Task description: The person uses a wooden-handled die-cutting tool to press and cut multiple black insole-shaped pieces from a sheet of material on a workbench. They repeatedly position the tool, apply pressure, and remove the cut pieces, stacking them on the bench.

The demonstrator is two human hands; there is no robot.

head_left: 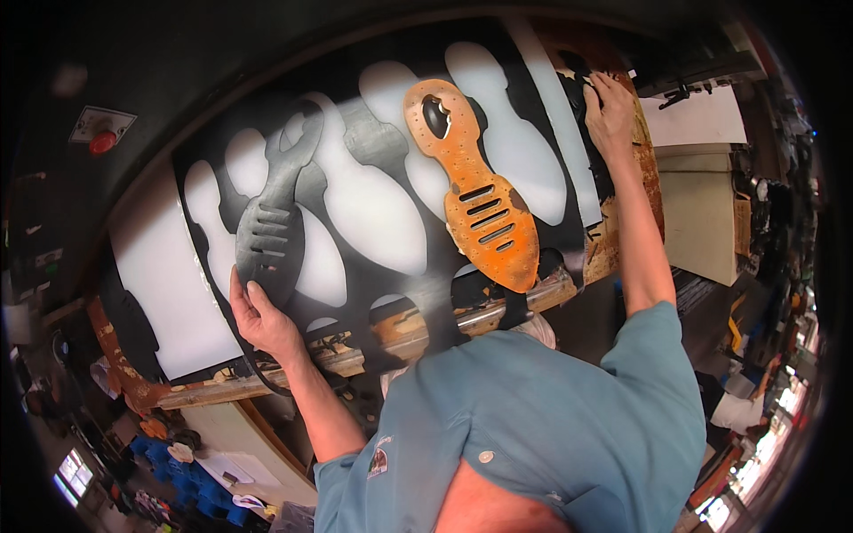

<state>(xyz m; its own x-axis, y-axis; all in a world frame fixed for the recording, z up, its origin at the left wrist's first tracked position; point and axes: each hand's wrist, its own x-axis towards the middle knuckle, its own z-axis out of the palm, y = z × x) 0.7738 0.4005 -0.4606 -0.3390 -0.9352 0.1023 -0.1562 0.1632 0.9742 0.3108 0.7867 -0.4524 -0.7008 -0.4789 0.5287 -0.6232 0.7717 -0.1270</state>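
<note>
My left hand grips the rounded lower end of a black sole-shaped cut piece, thumb on top. This piece has a row of slots and a looped narrow end. It is raised in front of a black sheet full of matching cut-outs, white board showing through them. An orange metal cutting die, with slots and an oval hole, lies on the sheet right of centre. At the bench's far right edge, my right hand has its fingers curled together beside dark scraps; what they hold, if anything, is hidden.
The white board rests on a worn wooden bench edge. Dark machine housing with a red button rises at the left. Beige panels stand to the right, and blue crates sit on the lower left.
</note>
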